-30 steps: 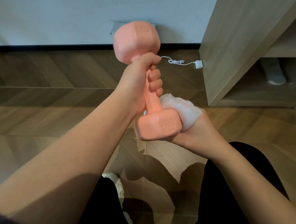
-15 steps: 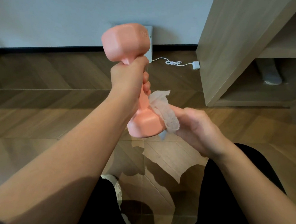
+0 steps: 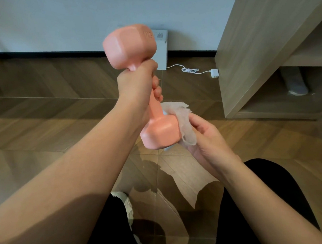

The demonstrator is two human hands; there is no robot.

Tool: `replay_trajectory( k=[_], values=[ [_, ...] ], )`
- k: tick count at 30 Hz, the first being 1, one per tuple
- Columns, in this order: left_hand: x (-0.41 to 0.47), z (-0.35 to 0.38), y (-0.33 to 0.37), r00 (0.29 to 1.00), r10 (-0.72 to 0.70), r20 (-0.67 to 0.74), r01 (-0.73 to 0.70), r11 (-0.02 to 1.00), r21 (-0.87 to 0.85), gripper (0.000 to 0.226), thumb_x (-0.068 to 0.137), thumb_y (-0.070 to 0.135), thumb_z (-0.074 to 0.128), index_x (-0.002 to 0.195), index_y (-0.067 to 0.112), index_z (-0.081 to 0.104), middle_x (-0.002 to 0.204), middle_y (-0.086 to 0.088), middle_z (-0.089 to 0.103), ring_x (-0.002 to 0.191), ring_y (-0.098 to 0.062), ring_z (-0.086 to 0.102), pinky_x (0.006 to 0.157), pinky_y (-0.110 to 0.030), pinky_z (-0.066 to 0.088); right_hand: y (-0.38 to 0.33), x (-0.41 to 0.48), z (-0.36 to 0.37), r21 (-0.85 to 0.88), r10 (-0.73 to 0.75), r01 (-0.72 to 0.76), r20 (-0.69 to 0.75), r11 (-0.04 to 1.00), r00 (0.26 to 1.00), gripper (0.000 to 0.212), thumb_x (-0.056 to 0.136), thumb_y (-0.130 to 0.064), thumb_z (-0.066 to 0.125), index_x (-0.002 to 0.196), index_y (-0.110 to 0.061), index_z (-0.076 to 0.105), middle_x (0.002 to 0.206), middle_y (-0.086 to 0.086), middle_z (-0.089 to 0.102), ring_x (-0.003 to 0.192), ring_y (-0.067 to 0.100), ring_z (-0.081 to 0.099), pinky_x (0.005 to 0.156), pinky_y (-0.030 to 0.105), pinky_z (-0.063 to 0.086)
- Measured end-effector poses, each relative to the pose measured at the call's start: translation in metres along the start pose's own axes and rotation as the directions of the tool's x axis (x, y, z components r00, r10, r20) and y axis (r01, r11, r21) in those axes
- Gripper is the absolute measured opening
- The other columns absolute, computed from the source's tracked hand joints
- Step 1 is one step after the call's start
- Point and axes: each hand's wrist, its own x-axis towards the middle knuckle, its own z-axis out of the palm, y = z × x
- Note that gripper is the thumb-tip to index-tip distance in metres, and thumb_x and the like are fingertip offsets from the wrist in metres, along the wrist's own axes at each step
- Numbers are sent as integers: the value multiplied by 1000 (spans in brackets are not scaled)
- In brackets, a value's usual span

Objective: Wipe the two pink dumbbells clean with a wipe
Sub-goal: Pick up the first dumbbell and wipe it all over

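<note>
Dumbbell [image 3: 129, 46], pink, stands nearly upright in the air above the wooden floor [image 3: 41, 115], its top tilted slightly left. The left hand [image 3: 138, 85] is clamped round the upper part of its handle, fingers curled tight just under the upper head. The right hand [image 3: 208, 137] holds a crumpled white wipe [image 3: 184, 120], thumb over it and fingers behind, and presses it against the right side of the lower head. The two hands are near each other but apart. Behind the dumbbell a white box [image 3: 162, 55] leans at the wall's foot, and a white cable [image 3: 190, 70] runs from it across the floor to a small plug [image 3: 215, 73] beside a wooden cabinet [image 3: 255, 39]. Black-clad legs [image 3: 257, 201] and a white shoe [image 3: 124, 200] show below.
</note>
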Motion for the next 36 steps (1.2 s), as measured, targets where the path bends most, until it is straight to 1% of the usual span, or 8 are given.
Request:
replay_trajectory(
  k=[5,9,12,19,23,28,33,36],
  values=[
    [-4,5,-5,997,75,21,-77,992,101,21,86,9,57,69,12,45,47,-4,36,38,-18,31,43,-24,29,-2,4,4,-323,-36,52,55,945,998,24,99,-21,50,115,-19,67,113,19,59,99,26,59,87,44,51],
    [-4,8,-6,984,177,-1,-175,973,150,23,84,5,55,66,10,42,47,-8,34,36,-18,29,43,-22,26,2,-1,6,-512,-298,305,99,803,949,21,99,-13,53,107,-19,71,96,4,70,89,19,64,74,31,50],
    [-3,6,-6,985,173,-4,-171,975,141,27,85,5,55,63,11,40,46,-8,34,35,-18,28,43,-21,26,3,-3,5,-561,-351,340,92,755,932,19,96,-18,58,108,-24,71,97,-8,72,93,15,66,75,29,53],
    [-6,5,-4,989,145,26,-147,979,140,13,86,6,56,78,9,45,49,-7,32,37,-17,27,44,-25,25,4,-1,-3,-549,-137,160,83,820,987,43,89,-29,66,129,-17,60,117,-6,67,110,10,63,88,29,55],
    [-6,5,-4,990,125,64,-133,980,145,18,85,7,58,75,10,44,47,-6,32,37,-17,26,43,-25,25,0,1,1,-515,-64,115,116,849,991,47,79,-34,76,120,-18,61,111,-6,69,105,10,66,86,27,55],
    [-11,10,-8,980,86,181,-111,985,134,28,85,7,61,67,14,41,42,-2,31,33,-16,26,42,-23,24,-7,8,-3,-278,195,-136,197,951,961,49,69,-18,84,114,-22,63,108,-2,72,104,15,68,81,24,55],
    [-17,14,-17,985,128,113,-142,982,128,27,84,2,58,64,11,42,41,-3,32,34,-16,25,42,-24,22,7,7,15,-227,131,-104,103,968,986,26,79,-20,77,98,-33,65,90,-13,73,89,2,69,66,16,55],
    [-16,15,-19,986,149,79,-159,979,128,27,84,3,57,62,11,43,41,-4,34,34,-17,27,41,-22,24,10,6,19,-190,101,-83,85,978,991,30,78,-23,79,101,-31,61,87,-19,73,86,-3,69,63,12,52]
  ],
)
